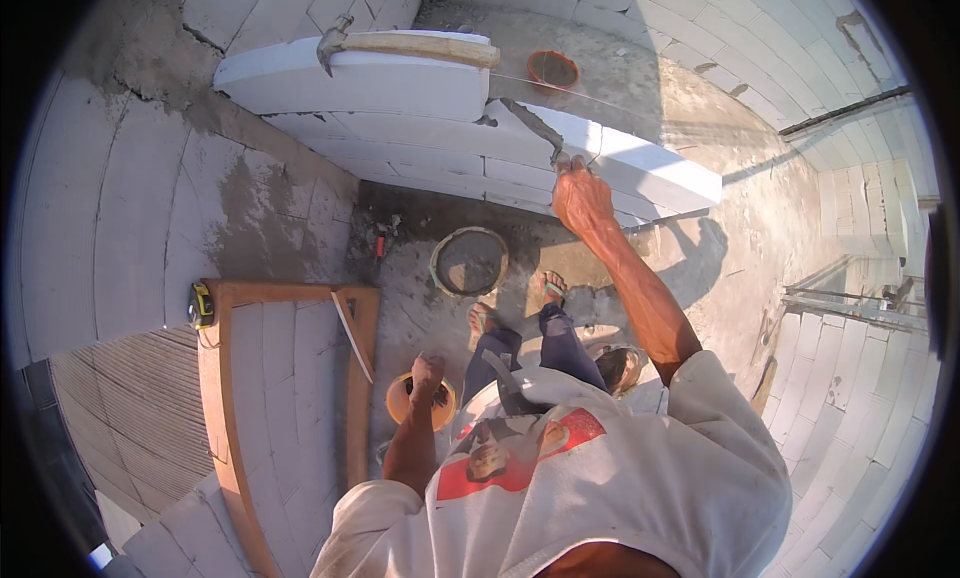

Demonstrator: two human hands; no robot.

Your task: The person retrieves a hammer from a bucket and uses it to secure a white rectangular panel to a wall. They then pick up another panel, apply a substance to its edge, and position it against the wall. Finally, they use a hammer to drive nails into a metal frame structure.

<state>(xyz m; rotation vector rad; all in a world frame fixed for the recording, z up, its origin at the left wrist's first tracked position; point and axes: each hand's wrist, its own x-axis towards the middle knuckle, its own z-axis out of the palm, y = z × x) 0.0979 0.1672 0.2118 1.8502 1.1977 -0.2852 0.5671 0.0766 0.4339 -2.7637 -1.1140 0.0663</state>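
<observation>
My right hand [580, 193] reaches forward to the low wall of white blocks [640, 166]. Its fingers are closed on the handle of a trowel [535, 125], whose grey, mortar-smeared blade lies over the top of the wall, beside the end of a higher block [400, 88]. On that block rests a claw hammer [420, 45] with a wooden handle. Lower down, my left hand [428, 373] is closed at the rim of an orange bucket [400, 403] holding dark material. The fingertips of this hand are partly hidden.
A round tub of grey mortar [470, 261] stands on the floor before my feet. Beyond the wall sits an orange basin [553, 70]. A wooden frame [228, 408] with a yellow tape measure [201, 305] is at left. A thin string runs along the wall.
</observation>
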